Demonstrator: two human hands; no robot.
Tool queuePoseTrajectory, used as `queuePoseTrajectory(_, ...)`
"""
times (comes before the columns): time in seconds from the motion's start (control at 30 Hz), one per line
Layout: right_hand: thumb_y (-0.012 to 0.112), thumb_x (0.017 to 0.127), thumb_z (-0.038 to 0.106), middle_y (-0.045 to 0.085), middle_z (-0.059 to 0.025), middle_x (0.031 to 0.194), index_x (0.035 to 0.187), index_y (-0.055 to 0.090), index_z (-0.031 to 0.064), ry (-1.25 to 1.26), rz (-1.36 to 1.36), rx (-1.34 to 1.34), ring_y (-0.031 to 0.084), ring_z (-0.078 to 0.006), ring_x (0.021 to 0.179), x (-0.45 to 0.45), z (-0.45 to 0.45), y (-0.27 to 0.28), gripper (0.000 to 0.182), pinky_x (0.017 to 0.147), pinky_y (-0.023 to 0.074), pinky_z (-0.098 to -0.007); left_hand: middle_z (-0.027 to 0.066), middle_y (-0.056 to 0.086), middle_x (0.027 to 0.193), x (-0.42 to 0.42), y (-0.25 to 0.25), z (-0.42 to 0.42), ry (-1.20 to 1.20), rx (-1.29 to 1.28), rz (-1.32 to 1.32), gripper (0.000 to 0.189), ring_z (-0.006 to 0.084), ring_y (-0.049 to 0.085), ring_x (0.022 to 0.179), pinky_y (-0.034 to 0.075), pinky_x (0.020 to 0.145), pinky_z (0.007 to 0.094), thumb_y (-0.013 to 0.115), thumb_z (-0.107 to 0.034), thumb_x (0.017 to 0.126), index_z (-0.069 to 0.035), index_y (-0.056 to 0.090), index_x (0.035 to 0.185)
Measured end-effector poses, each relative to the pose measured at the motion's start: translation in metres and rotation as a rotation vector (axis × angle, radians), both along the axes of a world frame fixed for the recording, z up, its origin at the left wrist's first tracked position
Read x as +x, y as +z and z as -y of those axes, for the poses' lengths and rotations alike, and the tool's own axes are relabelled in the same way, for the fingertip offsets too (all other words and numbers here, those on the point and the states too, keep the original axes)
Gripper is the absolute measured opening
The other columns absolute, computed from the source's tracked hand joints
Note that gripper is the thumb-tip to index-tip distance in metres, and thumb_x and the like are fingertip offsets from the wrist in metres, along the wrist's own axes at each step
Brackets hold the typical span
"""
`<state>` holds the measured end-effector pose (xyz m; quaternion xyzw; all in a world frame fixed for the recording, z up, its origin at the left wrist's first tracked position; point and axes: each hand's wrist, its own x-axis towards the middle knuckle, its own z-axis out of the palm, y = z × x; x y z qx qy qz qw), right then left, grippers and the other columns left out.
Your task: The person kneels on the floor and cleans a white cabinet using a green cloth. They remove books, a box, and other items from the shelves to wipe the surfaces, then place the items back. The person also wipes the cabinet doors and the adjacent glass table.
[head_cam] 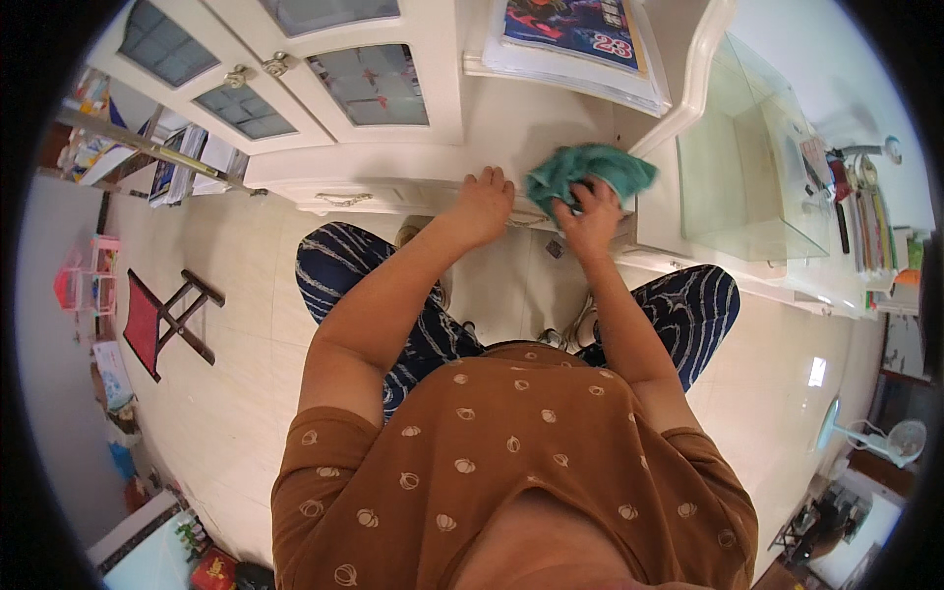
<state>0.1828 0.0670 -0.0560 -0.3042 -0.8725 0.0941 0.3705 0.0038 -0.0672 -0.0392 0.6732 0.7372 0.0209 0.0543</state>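
Observation:
A crumpled green cloth (586,173) is gripped in my right hand (594,214), at the front edge of a white cabinet's ledge (516,125). The cloth looks slightly blurred. To its left, my left hand (483,203) rests on the ledge's front edge, fingers close together and holding nothing. Below the left hand's side runs a drawer front with an ornate metal handle (344,199). Above the cloth, a shelf holds a stack of papers with a colourful printed cover (571,33) on top.
Glass-paned cabinet doors (369,85) stand at upper left. A clear glass tank (752,169) is on the right, with a row of books (870,228) beyond. A folding stool with a red seat (144,324) stands on the floor at left; a white fan (885,442) is at lower right.

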Motion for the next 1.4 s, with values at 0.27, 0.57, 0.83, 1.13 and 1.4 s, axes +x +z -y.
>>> queuePoseTrajectory(0.27, 0.065, 0.080, 0.037, 0.048, -0.0143, 0.137, 0.135, 0.053, 0.0166, 0.224, 0.311, -0.072, 0.041, -0.0353, 0.127, -0.116, 0.001, 0.006, 0.060, 0.107, 0.0293, -0.0529, 0.0243, 0.059, 0.114, -0.009, 0.006, 0.005, -0.064, -0.010, -0.065, 0.042, 0.0360, 0.054, 0.107, 0.048, 0.086, 0.0470, 0.071, -0.019, 0.071, 0.005, 0.064, 0.105)
queuePoseTrajectory(0.57, 0.044, 0.091, 0.056, 0.019, -0.0084, 0.162, 0.152, 0.033, 0.0214, 0.116, 0.650, -0.171, 0.013, -0.0311, 0.150, -0.211, -0.060, -0.022, 0.071, 0.117, 0.0067, -0.0615, 0.0196, 0.067, 0.095, -0.001, 0.020, -0.024, -0.098, -0.205, -0.065, 0.034, 0.0322, 0.061, 0.091, 0.047, 0.077, 0.0480, 0.069, -0.016, 0.073, 0.003, 0.069, 0.101)
queuePoseTrajectory(0.83, 0.041, 0.093, 0.052, 0.035, -0.0165, 0.154, 0.148, 0.040, 0.0163, -0.061, 0.768, -0.236, 0.032, -0.0368, 0.142, -0.259, -0.150, -0.027, 0.065, 0.117, 0.0180, -0.0526, 0.0162, 0.069, 0.116, 0.002, 0.045, -0.052, -0.163, -0.372, 0.078, 0.038, 0.0378, 0.064, 0.109, 0.043, 0.094, 0.0633, 0.069, -0.024, 0.080, -0.006, 0.071, 0.114)
queuePoseTrajectory(1.13, 0.041, 0.094, 0.051, 0.040, -0.0204, 0.149, 0.144, 0.045, 0.0109, -0.239, 0.702, -0.318, 0.037, -0.0397, 0.137, -0.207, -0.181, -0.008, 0.064, 0.114, 0.0278, -0.0495, 0.0152, 0.071, 0.087, -0.018, 0.050, -0.039, -0.217, -0.158, 0.059, 0.031, 0.0339, 0.070, 0.079, 0.048, 0.068, 0.0494, 0.069, -0.014, 0.073, 0.001, 0.066, 0.100)
queuePoseTrajectory(1.4, 0.051, 0.090, 0.045, 0.055, -0.0200, 0.130, 0.133, 0.053, 0.0053, -0.390, 0.541, 0.170, 0.048, -0.0391, 0.123, -0.116, -0.124, -0.034, 0.059, 0.105, 0.0377, -0.0508, 0.0161, 0.071, 0.086, -0.036, 0.044, 0.006, -0.172, -0.150, 0.080, 0.025, 0.0321, 0.070, 0.079, 0.052, 0.069, 0.0472, 0.069, -0.015, 0.077, 0.000, 0.065, 0.097)
